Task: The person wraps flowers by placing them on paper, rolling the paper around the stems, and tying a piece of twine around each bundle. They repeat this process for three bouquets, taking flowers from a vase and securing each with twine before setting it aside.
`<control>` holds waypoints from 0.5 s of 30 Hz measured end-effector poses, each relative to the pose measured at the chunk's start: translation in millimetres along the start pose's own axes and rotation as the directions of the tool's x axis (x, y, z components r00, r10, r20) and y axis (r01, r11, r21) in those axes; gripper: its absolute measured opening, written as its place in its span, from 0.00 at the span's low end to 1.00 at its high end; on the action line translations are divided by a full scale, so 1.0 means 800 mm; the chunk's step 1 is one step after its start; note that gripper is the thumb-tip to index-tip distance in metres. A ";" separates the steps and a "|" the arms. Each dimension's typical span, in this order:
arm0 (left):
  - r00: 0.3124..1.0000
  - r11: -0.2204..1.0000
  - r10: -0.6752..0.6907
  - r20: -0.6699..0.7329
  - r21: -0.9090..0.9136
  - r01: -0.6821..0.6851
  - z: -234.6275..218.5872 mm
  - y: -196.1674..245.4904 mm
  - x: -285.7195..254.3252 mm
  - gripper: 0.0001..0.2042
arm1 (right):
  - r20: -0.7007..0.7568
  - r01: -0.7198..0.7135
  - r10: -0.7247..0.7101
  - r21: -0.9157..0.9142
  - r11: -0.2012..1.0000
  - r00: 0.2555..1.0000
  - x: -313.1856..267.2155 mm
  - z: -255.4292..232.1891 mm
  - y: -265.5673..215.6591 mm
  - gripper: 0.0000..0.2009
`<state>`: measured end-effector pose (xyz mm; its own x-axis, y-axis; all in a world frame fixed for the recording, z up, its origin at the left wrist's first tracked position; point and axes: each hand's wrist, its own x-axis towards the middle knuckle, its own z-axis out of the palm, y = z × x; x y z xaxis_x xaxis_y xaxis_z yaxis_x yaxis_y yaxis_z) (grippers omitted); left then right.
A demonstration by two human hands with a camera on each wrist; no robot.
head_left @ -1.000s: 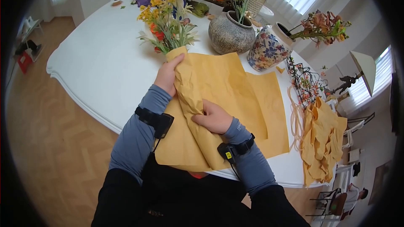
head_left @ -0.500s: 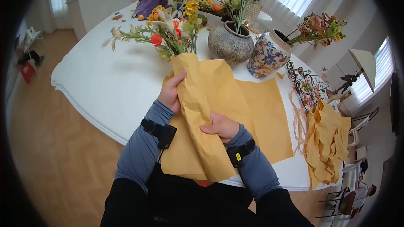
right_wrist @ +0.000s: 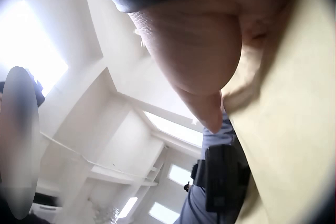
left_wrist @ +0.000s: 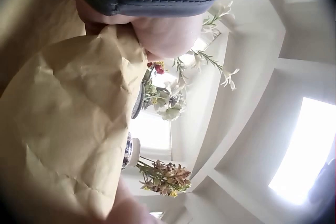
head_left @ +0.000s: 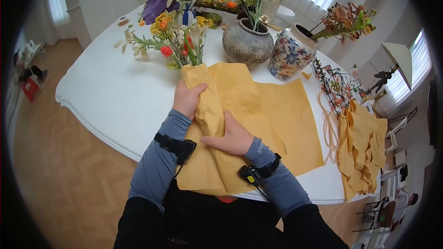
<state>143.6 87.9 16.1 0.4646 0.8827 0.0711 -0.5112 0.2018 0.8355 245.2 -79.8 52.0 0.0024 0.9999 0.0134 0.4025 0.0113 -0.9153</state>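
Note:
A bouquet of artificial flowers (head_left: 173,41), with white lilies, yellow sprays and red blooms, sticks out of the top of a roll of tan wrapping paper (head_left: 210,106). Its stems are hidden inside the paper. The left hand (head_left: 187,99) grips the roll just below the flowers, thumb across the front. Lower down, the right hand (head_left: 233,136) holds the roll from the right, thumb lying over the front and the other fingers partly hidden. The loose part of the sheet spreads to the right over the white table (head_left: 115,92). Creased paper (left_wrist: 73,124) fills much of the left wrist view.
Behind the bouquet stand a round grey vase (head_left: 247,44) and a floral-patterned vase (head_left: 290,55), both holding flowers. To the right lie tangled blossom branches (head_left: 334,85), pale ribbon (head_left: 326,129) and crumpled tan paper (head_left: 362,152). Purple wrapping (head_left: 159,7) lies at the back left.
The bouquet first tipped to the left and its flowers spread out. The right hand shifted up and left along the roll, its thumb and fingers now wider apart. The left hand keeps its grip.

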 end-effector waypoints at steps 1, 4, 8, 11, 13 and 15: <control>0.999 0.998 0.026 -0.021 0.061 -0.025 -0.001 -0.003 0.001 0.13 | -0.094 0.076 -0.088 -0.119 0.990 0.992 0.002 0.006 0.006 0.36; 0.999 0.996 0.041 -0.028 0.085 -0.039 -0.003 -0.008 0.003 0.13 | -0.100 -0.061 0.045 -0.160 0.985 0.994 0.003 0.010 0.021 0.35; 1.000 1.000 -0.019 -0.019 -0.025 0.019 -0.004 0.001 0.002 0.13 | -0.081 -0.078 0.062 -0.207 0.975 0.995 0.007 0.004 0.033 0.31; 0.975 0.884 -0.179 0.134 -0.414 0.219 -0.006 0.011 0.002 0.17 | -0.027 -0.077 0.075 -0.113 0.991 0.997 0.008 -0.004 0.031 0.22; 0.976 0.875 -0.106 0.189 -0.448 0.182 -0.007 0.016 0.001 0.21 | 0.119 -0.121 0.093 0.264 0.957 0.989 0.010 -0.008 0.038 0.20; 0.964 0.850 -0.105 0.246 -0.481 0.215 -0.014 0.015 0.003 0.22 | 0.195 -0.142 0.057 0.460 0.876 0.979 0.009 -0.010 0.032 0.21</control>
<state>130.7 97.1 20.4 0.6792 0.7249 0.1153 -0.6823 0.5656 0.4633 262.7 -72.1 31.6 -0.1529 0.9813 -0.1173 -0.0690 -0.1290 -0.9892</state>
